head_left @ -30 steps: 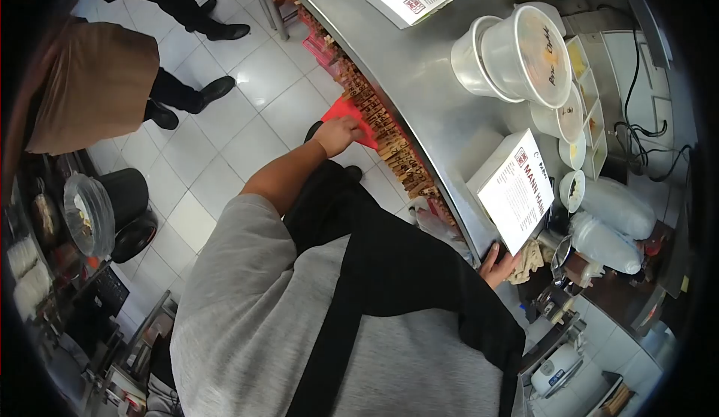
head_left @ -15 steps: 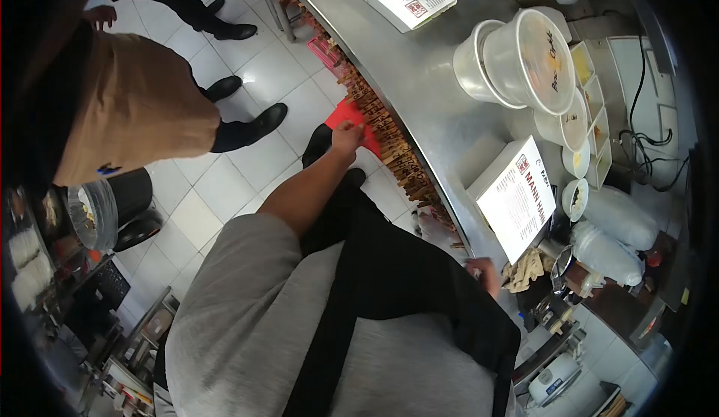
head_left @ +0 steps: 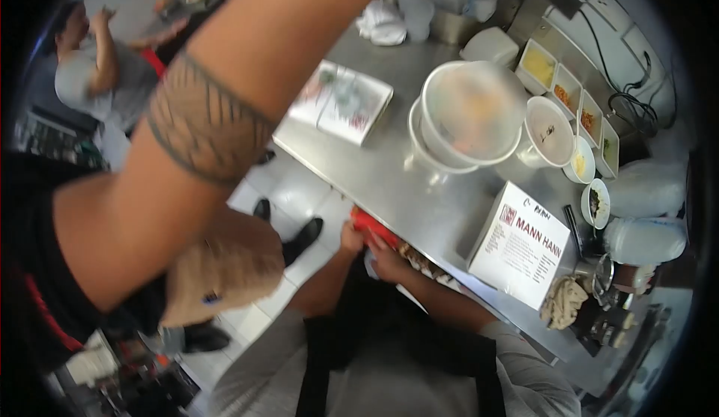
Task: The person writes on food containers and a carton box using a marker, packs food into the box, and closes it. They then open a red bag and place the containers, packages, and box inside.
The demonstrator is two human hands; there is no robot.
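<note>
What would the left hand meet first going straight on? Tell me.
The left hand would meet the red item at its fingers first; beyond that, probably the steel counter, though depth there is hard to judge.

1. I see the right hand (head_left: 386, 260) away from the counter's edge near the printed box (head_left: 520, 245); it now meets the red item (head_left: 378, 227), beside the left hand (head_left: 350, 237).
2. A co-worker's tattooed arm (head_left: 213, 114) now crosses my upper-left view, blurred.
3. A person in a grey top (head_left: 105, 84) has come into my view at upper left.
4. My view has shifted, bringing in a white plastic bundle (head_left: 382, 22) on the counter's far part.
</note>
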